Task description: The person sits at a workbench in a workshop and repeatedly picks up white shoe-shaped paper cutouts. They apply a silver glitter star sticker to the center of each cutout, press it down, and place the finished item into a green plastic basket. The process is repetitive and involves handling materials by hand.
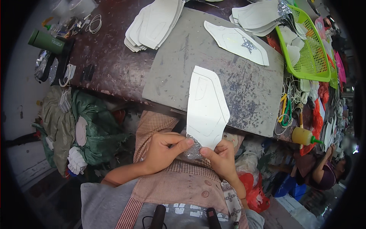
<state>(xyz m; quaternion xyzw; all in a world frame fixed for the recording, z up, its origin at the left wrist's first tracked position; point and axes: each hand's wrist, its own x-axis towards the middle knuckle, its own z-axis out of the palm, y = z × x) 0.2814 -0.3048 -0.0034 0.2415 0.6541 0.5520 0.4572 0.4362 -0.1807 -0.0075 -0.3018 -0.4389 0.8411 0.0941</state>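
Between both hands I hold a white shoe upper piece (207, 103) with faint drawn lines. Silver glitter material (193, 148) covers its near end. My left hand (166, 149) pinches that end from the left, thumb on the glitter. On the other side my right hand (222, 156) grips the lower right edge between thumb and fingers. The piece's far part reaches over the grey board (171, 72) on the table. Another white piece with a silver glitter star (248, 45) lies farther off on the board.
White cut pieces (158, 24) are stacked at the far left of the board, more (257, 17) at the far right. A green basket (324, 72) holds scraps. Scissors (286, 110) and a yellow glue bottle (303, 136) lie along the right edge. Another person (324, 171) sits at right.
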